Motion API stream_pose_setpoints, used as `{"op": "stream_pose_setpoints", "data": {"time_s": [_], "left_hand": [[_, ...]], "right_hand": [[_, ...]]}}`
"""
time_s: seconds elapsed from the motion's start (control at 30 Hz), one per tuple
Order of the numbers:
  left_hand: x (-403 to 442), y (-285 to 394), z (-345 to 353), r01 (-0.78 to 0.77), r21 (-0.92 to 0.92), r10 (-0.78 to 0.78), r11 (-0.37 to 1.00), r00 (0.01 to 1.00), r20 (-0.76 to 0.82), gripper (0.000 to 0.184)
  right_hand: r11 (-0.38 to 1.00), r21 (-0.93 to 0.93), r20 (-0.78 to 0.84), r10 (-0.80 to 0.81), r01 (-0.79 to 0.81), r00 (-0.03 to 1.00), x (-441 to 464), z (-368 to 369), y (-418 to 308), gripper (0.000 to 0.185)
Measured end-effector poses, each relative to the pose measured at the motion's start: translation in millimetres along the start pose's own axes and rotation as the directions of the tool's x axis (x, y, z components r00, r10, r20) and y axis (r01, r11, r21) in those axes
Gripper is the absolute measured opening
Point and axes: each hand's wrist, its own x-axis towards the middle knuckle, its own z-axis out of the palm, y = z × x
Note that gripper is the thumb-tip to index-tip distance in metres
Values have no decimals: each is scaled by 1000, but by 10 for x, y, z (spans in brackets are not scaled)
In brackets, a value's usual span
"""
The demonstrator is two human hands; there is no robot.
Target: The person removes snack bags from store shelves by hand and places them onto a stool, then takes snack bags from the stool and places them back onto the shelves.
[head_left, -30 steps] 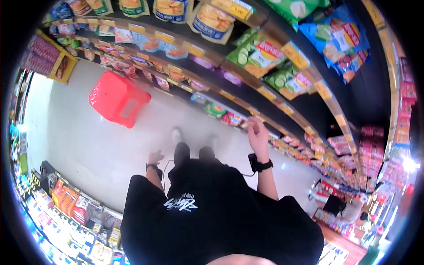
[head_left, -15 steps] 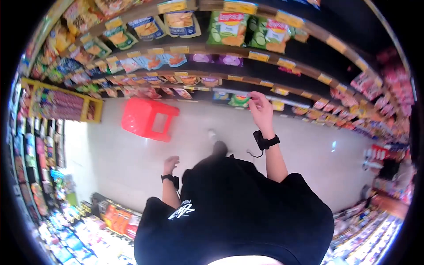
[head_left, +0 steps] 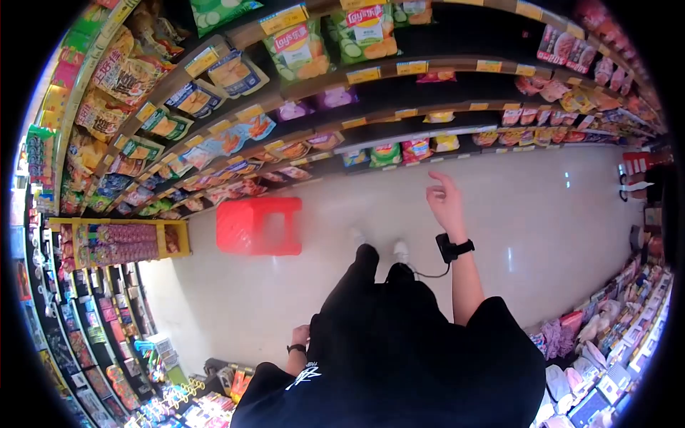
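Observation:
My right hand (head_left: 445, 198) is raised in front of me over the floor, its fingers loosely bent and apart, with nothing visible in them. Beyond it, on the lowest shelf, stand a green snack bag (head_left: 385, 155), a pink bag (head_left: 417, 150) and a yellow bag (head_left: 447, 143); the hand does not touch them. My left hand (head_left: 301, 335) hangs low at my side, partly covered by my black clothing. Its fingers are too hidden to make out. A dark band with a box and cable (head_left: 448, 247) sits on my right wrist.
A red plastic stool (head_left: 246, 227) stands on the pale floor (head_left: 535, 214) to my left. Curved shelves hold Lay's chip bags (head_left: 367, 32) and other snacks. A yellow-framed display (head_left: 128, 241) stands at the left; more goods (head_left: 599, 349) lie behind me at the right.
My view has turned and shifted, so the shelves and stool appear elsewhere. My right hand has drawn away from the low shelf bags. My left hand has dropped back beside my body.

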Motion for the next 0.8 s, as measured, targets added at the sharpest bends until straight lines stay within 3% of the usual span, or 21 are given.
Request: {"op": "stream_pose_setpoints", "data": {"time_s": [0.07, 0.1, 0.13, 0.17, 0.2, 0.23, 0.3, 0.37, 0.43, 0.53, 0.63, 0.67, 0.77, 0.8], "left_hand": [[279, -86, 77, -124, -99, 120, 987, 992, -49, 28], [586, -171, 38, -342, 245, 358, 907, 933, -25, 31], [782, -10, 69, -238, 264, 273, 935, 956, -104, 36], [943, 176, -28, -197, 202, 200, 959, 980, 7, 34], [978, 415, -68, -168, -107, 163, 980, 985, -49, 31], [1081, 658, -124, -146, -231, 131, 962, 988, -78, 27], [1216, 1134, -269, -287, -306, 237, 908, 953, -190, 31], [1430, 1503, -426, -196, -454, 146, 869, 979, -144, 25], [1838, 1691, -514, -173, -469, 139, 866, 985, -107, 24], [2199, 2000, -518, -297, -400, 286, 867, 954, -88, 28], [2080, 2619, -583, -369, -442, 371, 818, 925, -85, 29], [2285, 2679, -609, -445, -281, 462, 851, 887, -3, 32], [2379, 3162, -514, -469, -392, 528, 791, 848, 50, 32], [2402, 3393, -465, -419, -402, 486, 814, 870, 77, 34]], "right_hand": [[977, 149, 59, 147, -154, 987, -63, -102, 173, 26], [949, 216, 105, 210, -229, 972, -50, -131, 259, 25], [963, 152, 97, 208, -221, 973, -34, -142, 264, 26], [972, 87, 89, 210, -218, 974, -40, -146, 248, 27], [977, 23, 78, 211, -213, 974, -15, -114, 229, 27], [985, -50, 86, 168, -164, 982, 39, -48, 211, 27], [979, -190, 94, 99, -80, 991, 77, 119, 171, 27], [968, -212, 145, 166, -133, 975, 161, 360, 307, 26], [978, -167, 216, 158, -123, 963, 403, 625, 528, 27], [986, -93, 281, 159, -138, 946, 607, 884, 710, 27], [971, -69, 303, 238, -228, 923, 911, 1104, 352, 27], [959, -67, 312, 281, -274, 907, 977, 1177, 218, 27], [991, -88, 205, 119, -103, 972, 1443, 1506, 622, 27], [995, 13, 223, 93, -98, 970, 1592, 1618, 578, 26]]}}
